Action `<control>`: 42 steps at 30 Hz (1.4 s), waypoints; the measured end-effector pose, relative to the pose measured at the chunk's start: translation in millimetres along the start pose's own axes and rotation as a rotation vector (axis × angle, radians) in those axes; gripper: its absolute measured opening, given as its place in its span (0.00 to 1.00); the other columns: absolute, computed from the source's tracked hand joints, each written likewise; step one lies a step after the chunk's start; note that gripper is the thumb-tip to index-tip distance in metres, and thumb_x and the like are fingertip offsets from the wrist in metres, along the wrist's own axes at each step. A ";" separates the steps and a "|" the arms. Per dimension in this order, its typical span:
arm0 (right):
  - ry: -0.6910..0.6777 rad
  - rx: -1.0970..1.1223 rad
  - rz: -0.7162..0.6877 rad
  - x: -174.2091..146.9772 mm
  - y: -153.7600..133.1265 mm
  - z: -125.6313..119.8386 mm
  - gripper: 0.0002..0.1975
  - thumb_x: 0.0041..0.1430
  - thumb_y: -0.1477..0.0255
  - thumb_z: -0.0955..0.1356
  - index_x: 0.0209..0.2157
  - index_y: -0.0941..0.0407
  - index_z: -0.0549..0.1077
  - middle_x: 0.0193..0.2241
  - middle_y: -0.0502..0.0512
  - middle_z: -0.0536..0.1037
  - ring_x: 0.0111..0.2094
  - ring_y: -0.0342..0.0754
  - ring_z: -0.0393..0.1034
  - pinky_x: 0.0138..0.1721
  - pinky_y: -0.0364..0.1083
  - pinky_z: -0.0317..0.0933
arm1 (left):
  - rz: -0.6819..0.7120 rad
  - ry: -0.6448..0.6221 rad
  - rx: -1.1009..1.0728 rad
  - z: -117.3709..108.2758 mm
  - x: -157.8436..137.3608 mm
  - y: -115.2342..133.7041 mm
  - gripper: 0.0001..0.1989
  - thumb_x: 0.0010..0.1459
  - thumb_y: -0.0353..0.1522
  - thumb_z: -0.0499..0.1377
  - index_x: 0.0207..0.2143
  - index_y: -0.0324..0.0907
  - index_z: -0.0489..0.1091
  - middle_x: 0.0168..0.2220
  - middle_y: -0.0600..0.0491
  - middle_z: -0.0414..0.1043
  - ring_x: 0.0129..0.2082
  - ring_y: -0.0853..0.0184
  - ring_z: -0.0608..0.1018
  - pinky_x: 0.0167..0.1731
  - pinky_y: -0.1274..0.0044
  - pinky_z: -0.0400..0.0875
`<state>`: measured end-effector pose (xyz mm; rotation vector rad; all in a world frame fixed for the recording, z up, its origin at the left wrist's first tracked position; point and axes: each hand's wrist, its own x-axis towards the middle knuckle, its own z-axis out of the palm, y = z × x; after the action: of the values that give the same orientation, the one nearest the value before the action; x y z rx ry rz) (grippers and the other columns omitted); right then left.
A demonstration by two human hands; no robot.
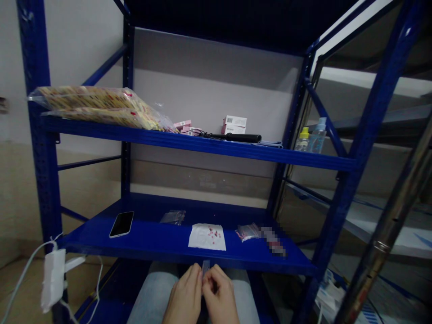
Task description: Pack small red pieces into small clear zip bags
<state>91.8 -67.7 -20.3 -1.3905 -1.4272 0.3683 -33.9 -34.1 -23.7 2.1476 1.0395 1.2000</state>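
My left hand (186,290) and my right hand (219,290) are close together above my lap, just in front of the lower shelf's edge. Their fingers are pinched on a small see-through plastic bag (206,266), of which only a strip shows between them. Straight ahead on the shelf lies a white sheet of paper (199,236) with several small pinkish-red pieces (214,233) scattered on its right half. To its left is a little pile of see-through plastic bags (173,217). Right of the paper sits a plastic bag with pink pieces inside (248,231).
A phone (122,224) lies at the left of the blue lower shelf (151,245). A pixelated item (273,241) is at its right. The upper shelf (202,146) carries a large plastic-wrapped bundle (94,105), small boxes (234,124), a black rod (243,137) and bottles (316,137).
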 end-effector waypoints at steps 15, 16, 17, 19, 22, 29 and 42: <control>-0.094 -0.013 0.021 4.1 3.4 -14.7 0.07 0.64 0.68 0.63 0.35 0.54 0.71 0.24 0.49 0.73 0.26 0.45 0.68 0.28 0.41 0.57 | -0.115 -0.227 0.326 -9.0 12.4 10.5 0.21 0.66 0.30 0.44 0.53 0.38 0.72 0.53 0.40 0.75 0.51 0.55 0.79 0.48 0.71 0.73; -0.111 -0.036 -0.013 3.5 2.2 -18.1 0.06 0.63 0.70 0.63 0.37 0.54 0.72 0.25 0.49 0.74 0.27 0.46 0.69 0.29 0.41 0.57 | -0.127 -0.242 0.338 -10.1 12.6 9.1 0.21 0.66 0.30 0.44 0.53 0.37 0.72 0.53 0.39 0.75 0.51 0.54 0.79 0.49 0.70 0.73; -0.142 -0.077 -0.058 2.9 0.9 -22.0 0.07 0.62 0.73 0.63 0.39 0.53 0.73 0.27 0.50 0.75 0.29 0.46 0.70 0.31 0.41 0.58 | -0.138 -0.262 0.350 -11.6 13.0 8.0 0.21 0.66 0.29 0.45 0.54 0.36 0.71 0.53 0.38 0.75 0.51 0.54 0.79 0.48 0.69 0.73; -0.230 -0.200 -0.132 1.6 -2.2 -29.5 0.12 0.57 0.79 0.63 0.35 0.52 0.77 0.31 0.52 0.77 0.34 0.47 0.72 0.34 0.42 0.58 | -0.142 -0.310 0.380 -16.4 13.9 8.9 0.20 0.66 0.28 0.46 0.53 0.38 0.72 0.50 0.39 0.77 0.49 0.54 0.80 0.47 0.70 0.72; -0.333 -0.326 -0.124 -0.7 -5.9 -33.8 0.14 0.53 0.82 0.63 0.28 0.53 0.78 0.29 0.52 0.76 0.33 0.47 0.72 0.34 0.42 0.57 | -0.098 -0.402 0.431 -25.5 16.1 19.7 0.17 0.64 0.27 0.49 0.48 0.41 0.74 0.44 0.42 0.79 0.44 0.55 0.81 0.43 0.71 0.72; -0.295 -0.388 -0.065 -2.3 -4.8 -22.5 0.12 0.57 0.79 0.63 0.27 0.55 0.78 0.30 0.56 0.79 0.32 0.49 0.74 0.33 0.43 0.56 | -0.043 -0.438 0.349 -29.1 17.9 37.4 0.16 0.64 0.27 0.48 0.42 0.42 0.75 0.42 0.44 0.79 0.42 0.55 0.80 0.44 0.68 0.72; -0.476 -0.137 0.083 -12.3 1.7 -50.7 0.13 0.47 0.75 0.72 0.36 0.48 0.83 0.35 0.51 0.80 0.38 0.50 0.71 0.38 0.43 0.59 | -0.046 -0.560 -0.210 -26.3 -13.5 -9.2 0.35 0.46 0.28 0.69 0.58 0.52 0.68 0.59 0.52 0.68 0.59 0.55 0.69 0.62 0.66 0.60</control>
<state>131.0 -99.7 -7.4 -1.5405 -1.8083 0.7017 -64.5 -38.4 -23.5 2.0945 0.6775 0.5913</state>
